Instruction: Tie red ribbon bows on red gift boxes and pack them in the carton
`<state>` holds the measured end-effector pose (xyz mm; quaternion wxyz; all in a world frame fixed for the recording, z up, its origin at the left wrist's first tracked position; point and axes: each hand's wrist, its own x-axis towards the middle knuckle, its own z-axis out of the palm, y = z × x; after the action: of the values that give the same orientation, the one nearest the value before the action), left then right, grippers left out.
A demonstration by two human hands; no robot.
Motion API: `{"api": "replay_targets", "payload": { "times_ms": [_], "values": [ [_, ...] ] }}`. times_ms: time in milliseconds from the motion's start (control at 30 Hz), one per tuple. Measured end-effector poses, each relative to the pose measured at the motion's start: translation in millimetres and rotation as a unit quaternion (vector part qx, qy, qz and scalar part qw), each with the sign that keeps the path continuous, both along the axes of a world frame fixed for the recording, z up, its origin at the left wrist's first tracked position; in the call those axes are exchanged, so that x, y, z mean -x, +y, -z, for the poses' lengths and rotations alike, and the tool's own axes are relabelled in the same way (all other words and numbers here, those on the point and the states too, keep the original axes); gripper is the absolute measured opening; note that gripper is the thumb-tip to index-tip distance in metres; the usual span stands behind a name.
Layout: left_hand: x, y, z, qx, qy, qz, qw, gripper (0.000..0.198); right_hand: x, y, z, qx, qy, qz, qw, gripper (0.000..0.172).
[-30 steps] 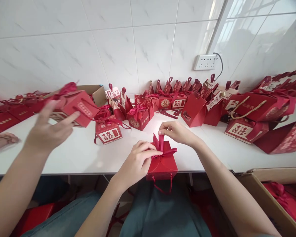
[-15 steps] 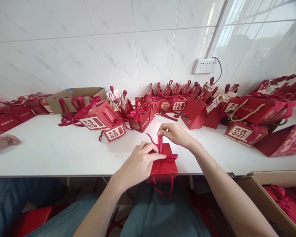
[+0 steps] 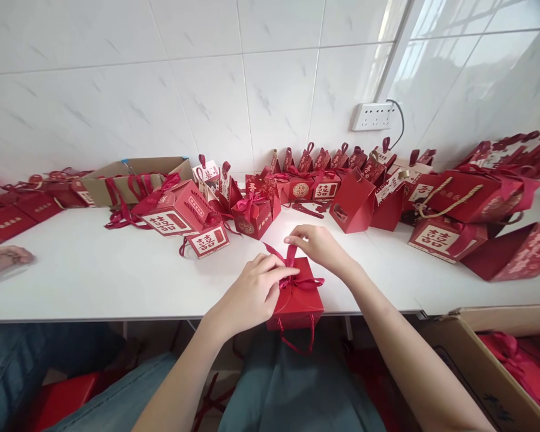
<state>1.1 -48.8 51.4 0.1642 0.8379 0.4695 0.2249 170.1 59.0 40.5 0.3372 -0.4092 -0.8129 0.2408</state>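
Pale marbled tiles [image 3: 117, 90] back a long white table [image 3: 117, 288], and right at its front edge sits the red gift box [image 3: 303, 297], near face over the edge line, twisted cord handle [image 3: 297, 345] dangling below!

Up on the lid, the right hand [image 3: 317, 243] has thumb and forefinger pinched together on a standing strip of red ribbon [image 3: 290, 257]. The left hand [image 3: 254, 291] comes over the gift box's left side, forefinger stretched across the ribbon and the others curled close; whether its thumb clamps anything, I cannot tell.

Room to move? White tabletop runs left of the gift box, all the way to a co-worker's hand [image 3: 9, 259], well apart. Behind and left of the gift box, a box with a cream label [image 3: 175, 207] leans by a smaller labelled box [image 3: 209, 241]; almost straight behind stands a bow-topped box [image 3: 253, 217], tabletop showing between.

Tighter to the right! Behind the gift box on that side stands a plain house-shaped box [image 3: 351, 201]; farther right, stacked boxes [image 3: 447, 240] and an open box on its side [image 3: 517, 255] crowd the tabletop. Below them, right of the gift box and well apart, juts the carton [image 3: 459, 354].
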Motion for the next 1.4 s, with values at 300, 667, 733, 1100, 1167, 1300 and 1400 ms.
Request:
{"api": "replay_targets", "payload": {
  "times_ms": [300, 667, 733, 1100, 1167, 1300, 1400],
  "values": [
    [1.9, 10.1, 7.4, 0.014, -0.025, -0.026, 0.999, 0.049, -48.1, -64.5, -3.3, 0.078, 0.011, -0.027, 0.997, 0.033],
    [14.8, 26.6, 24.6, 0.197, -0.24, -0.033, 0.95, 0.046, -41.2, -70.9, 11.8, 0.156, 0.086, -0.021, 0.984, 0.029],
    [16.6, 22.4, 29.4, 0.166, -0.296, -0.091, 0.936, 0.043, -38.1, -71.6, 14.7, 0.183, 0.105, -0.005, 0.977, 0.036],
    [-2.1, -19.6, 23.8, 0.156, -0.291, -0.226, 0.916, 0.04, -33.0, -67.9, 22.2, 0.335, 0.224, -0.04, 0.914, 0.046],
    [-2.4, -16.2, 27.9, 0.167, -0.328, -0.21, 0.906, 0.04, -33.0, -68.3, 23.2, 0.368, 0.259, -0.056, 0.891, 0.045],
    [0.3, -7.9, 38.3, 0.2, -0.419, -0.167, 0.87, 0.039, -33.6, -68.3, 27.5, 0.429, 0.319, -0.104, 0.839, 0.044],
    [0.2, -4.8, 43.8, 0.217, -0.457, -0.159, 0.848, 0.039, -33.8, -67.9, 31.2, 0.446, 0.342, -0.106, 0.821, 0.043]
  ]
}}
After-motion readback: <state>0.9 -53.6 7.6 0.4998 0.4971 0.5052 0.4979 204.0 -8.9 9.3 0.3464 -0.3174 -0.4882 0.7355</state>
